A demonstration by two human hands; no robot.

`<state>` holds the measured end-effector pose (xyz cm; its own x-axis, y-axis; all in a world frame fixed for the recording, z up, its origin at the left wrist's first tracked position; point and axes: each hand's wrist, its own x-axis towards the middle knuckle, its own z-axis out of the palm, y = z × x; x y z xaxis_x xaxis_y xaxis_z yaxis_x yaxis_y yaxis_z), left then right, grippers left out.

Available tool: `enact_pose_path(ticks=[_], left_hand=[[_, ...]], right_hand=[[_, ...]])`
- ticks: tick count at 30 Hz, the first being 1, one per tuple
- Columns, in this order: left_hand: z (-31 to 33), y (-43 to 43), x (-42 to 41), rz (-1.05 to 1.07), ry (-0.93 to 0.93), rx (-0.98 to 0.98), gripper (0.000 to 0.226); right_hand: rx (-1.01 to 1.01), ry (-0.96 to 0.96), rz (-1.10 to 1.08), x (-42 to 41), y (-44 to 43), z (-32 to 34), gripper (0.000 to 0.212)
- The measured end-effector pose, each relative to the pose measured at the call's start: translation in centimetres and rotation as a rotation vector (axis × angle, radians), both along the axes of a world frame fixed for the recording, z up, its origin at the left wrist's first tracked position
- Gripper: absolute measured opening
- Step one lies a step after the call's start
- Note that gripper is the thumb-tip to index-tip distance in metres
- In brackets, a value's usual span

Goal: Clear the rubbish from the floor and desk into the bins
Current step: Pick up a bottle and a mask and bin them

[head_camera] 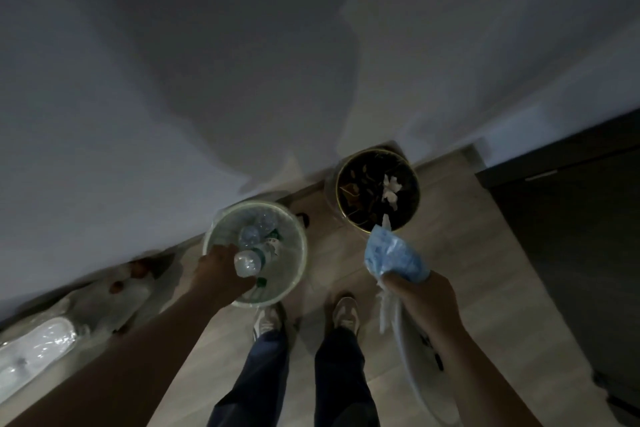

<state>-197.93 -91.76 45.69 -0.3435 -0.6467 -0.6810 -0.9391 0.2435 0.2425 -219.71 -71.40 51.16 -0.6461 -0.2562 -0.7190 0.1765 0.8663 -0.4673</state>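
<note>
My left hand (221, 274) holds a clear plastic bottle (247, 263) over a white bin (298, 246) that has several empty bottles inside. My right hand (420, 295) grips a crumpled blue wrapper (394, 255) with white tissue (386, 314) hanging below it. The wrapper's tip sits just above the near rim of a dark bin (414, 184), which has a gold rim and holds dry leaves and white tissue.
Both bins stand on a pale wood floor against a white wall (173, 80). A dark cabinet (571, 236) is at the right. A plastic bag with round fruit (117, 288) lies at the left by the wall. My feet (304, 315) are just behind the bins.
</note>
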Motion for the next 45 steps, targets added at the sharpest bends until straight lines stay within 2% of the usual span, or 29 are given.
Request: enact_pose_path(ticks=[6,9,14,16,20,23,24,27,28,29,33,36,41,45], left_hand=[[-2.4,1.7,-3.1,-0.08,-0.02,0.063,0.053],[-3.1,2.6,-4.8,-0.149,0.014,0.066,0.045],[-5.6,2.8,-8.3,-0.244,0.062,0.072,0.041],[-6.8,2.4,-9.7,-0.257,0.081,0.052,0.038],[-9.1,1.1,-12.3,-0.267,0.113,0.028,0.034],[-11.0,0.0,-13.6,-0.291,0.126,-0.032,0.035],[-11.7,-0.5,-13.9,-0.304,0.111,-0.058,0.036],[-13.0,-1.7,-14.5,-0.312,0.056,-0.073,0.04],[-13.2,-2.1,-14.6,-0.311,0.042,-0.069,0.04],[-13.3,-2.4,-14.7,-0.308,0.033,-0.067,0.04],[-11.5,-2.6,-15.5,-0.283,0.013,-0.069,0.035],[-8.0,-2.0,-16.7,-0.292,-0.011,-0.053,0.033],[0.3,0.1,-18.0,-0.348,-0.014,-0.074,0.037],[8.6,1.8,-17.2,-0.403,-0.003,-0.14,0.042]], right_hand=[[0.117,-0.019,0.009,-3.7,-0.4,-6.2,0.025],[0.177,-0.077,-0.033,-5.9,-1.3,-9.3,0.04],[0.322,-0.151,-0.058,-10.8,-3.5,-15.3,0.076],[0.323,-0.179,-0.055,-12.5,-4.5,-17.5,0.082],[0.248,-0.129,-0.05,-15.3,-7.4,-21.6,0.086],[0.191,-0.084,-0.043,-16.4,-9.6,-24.3,0.069],[0.168,-0.08,-0.053,-16.7,-10.4,-25.3,0.071],[0.222,-0.087,-0.029,-17.3,-11.9,-27.3,0.125],[0.222,-0.063,0.001,-17.5,-11.9,-28.0,0.129],[0.231,-0.041,0.028,-17.6,-11.8,-28.3,0.122],[0.255,0.07,0.282,-17.2,-9.9,-27.0,0.06],[0.314,0.17,0.563,-17.1,-8.3,-22.9,0.039],[0.29,0.306,0.898,-17.1,-5.1,-13.0,0.033],[0.236,0.415,1.058,-16.7,-4.0,-2.7,0.039]])
